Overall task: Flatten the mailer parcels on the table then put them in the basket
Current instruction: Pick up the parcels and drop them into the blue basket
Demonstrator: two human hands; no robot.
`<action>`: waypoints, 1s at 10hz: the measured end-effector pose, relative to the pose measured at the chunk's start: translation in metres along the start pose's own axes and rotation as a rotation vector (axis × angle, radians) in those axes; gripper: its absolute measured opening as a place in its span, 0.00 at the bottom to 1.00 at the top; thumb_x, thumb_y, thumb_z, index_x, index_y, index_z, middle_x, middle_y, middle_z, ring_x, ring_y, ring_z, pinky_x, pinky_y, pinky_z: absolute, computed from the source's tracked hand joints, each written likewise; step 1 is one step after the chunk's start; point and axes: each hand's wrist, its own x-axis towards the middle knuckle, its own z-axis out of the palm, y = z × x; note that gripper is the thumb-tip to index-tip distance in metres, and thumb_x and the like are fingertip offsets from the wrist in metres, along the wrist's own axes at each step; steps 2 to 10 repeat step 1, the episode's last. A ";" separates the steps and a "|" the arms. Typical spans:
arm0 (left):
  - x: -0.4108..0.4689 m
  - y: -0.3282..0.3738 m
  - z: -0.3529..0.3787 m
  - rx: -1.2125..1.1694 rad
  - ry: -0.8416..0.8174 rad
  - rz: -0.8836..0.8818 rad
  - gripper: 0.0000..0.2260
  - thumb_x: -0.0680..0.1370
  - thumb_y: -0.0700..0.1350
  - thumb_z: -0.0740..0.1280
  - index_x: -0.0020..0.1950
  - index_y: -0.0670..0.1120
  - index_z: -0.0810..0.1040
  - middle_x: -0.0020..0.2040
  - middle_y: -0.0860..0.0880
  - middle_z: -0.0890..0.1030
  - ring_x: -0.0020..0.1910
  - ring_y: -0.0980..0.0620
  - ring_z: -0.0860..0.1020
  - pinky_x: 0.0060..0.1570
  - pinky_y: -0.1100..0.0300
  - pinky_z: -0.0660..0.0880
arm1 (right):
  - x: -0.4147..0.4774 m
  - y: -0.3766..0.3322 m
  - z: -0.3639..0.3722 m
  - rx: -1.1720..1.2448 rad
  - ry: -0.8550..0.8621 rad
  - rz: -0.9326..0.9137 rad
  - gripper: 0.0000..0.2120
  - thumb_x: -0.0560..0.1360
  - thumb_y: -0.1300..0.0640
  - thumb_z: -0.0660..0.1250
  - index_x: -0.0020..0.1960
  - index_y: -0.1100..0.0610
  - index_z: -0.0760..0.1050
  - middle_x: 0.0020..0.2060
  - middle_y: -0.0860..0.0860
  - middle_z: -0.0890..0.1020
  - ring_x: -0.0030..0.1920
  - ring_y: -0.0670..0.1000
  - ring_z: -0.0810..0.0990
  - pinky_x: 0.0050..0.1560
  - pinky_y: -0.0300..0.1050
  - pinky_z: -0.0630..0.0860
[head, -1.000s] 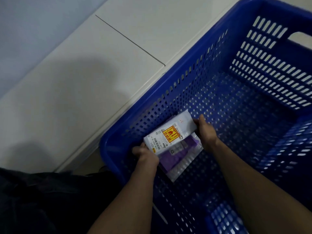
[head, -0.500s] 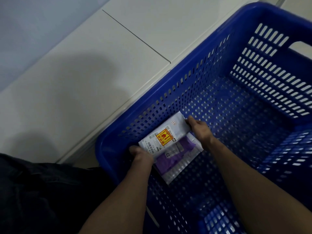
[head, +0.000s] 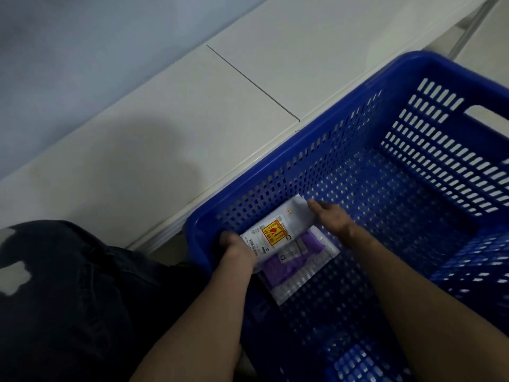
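A white mailer parcel [head: 278, 230] with a yellow and red sticker sits low inside the blue perforated basket [head: 330, 125], near its left wall. My left hand [head: 238, 248] grips its near end. My right hand [head: 332, 219] holds its far end. Under it on the basket floor lies a clear bubble mailer [head: 294, 267] with a purple item inside.
The basket stands right against the edge of a white table [head: 192, 125] with a thin seam line. A grey wall runs behind the table. My dark clothing fills the lower left. Most of the basket floor to the right is bare.
The white parcel has gone lower in the basket, down onto the purple bubble mailer, with both hands still on its ends. The camera has shifted, so the basket appears further right.
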 end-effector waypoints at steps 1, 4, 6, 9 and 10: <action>-0.027 0.013 -0.001 0.112 -0.077 0.037 0.21 0.83 0.47 0.46 0.69 0.39 0.69 0.70 0.38 0.70 0.68 0.39 0.70 0.67 0.46 0.67 | -0.013 -0.015 0.002 -0.162 0.074 0.002 0.34 0.78 0.37 0.56 0.75 0.60 0.63 0.71 0.59 0.69 0.70 0.59 0.69 0.71 0.54 0.66; -0.027 0.013 -0.001 0.112 -0.077 0.037 0.21 0.83 0.47 0.46 0.69 0.39 0.69 0.70 0.38 0.70 0.68 0.39 0.70 0.67 0.46 0.67 | -0.013 -0.015 0.002 -0.162 0.074 0.002 0.34 0.78 0.37 0.56 0.75 0.60 0.63 0.71 0.59 0.69 0.70 0.59 0.69 0.71 0.54 0.66; -0.027 0.013 -0.001 0.112 -0.077 0.037 0.21 0.83 0.47 0.46 0.69 0.39 0.69 0.70 0.38 0.70 0.68 0.39 0.70 0.67 0.46 0.67 | -0.013 -0.015 0.002 -0.162 0.074 0.002 0.34 0.78 0.37 0.56 0.75 0.60 0.63 0.71 0.59 0.69 0.70 0.59 0.69 0.71 0.54 0.66; -0.027 0.013 -0.001 0.112 -0.077 0.037 0.21 0.83 0.47 0.46 0.69 0.39 0.69 0.70 0.38 0.70 0.68 0.39 0.70 0.67 0.46 0.67 | -0.013 -0.015 0.002 -0.162 0.074 0.002 0.34 0.78 0.37 0.56 0.75 0.60 0.63 0.71 0.59 0.69 0.70 0.59 0.69 0.71 0.54 0.66; -0.027 0.013 -0.001 0.112 -0.077 0.037 0.21 0.83 0.47 0.46 0.69 0.39 0.69 0.70 0.38 0.70 0.68 0.39 0.70 0.67 0.46 0.67 | -0.013 -0.015 0.002 -0.162 0.074 0.002 0.34 0.78 0.37 0.56 0.75 0.60 0.63 0.71 0.59 0.69 0.70 0.59 0.69 0.71 0.54 0.66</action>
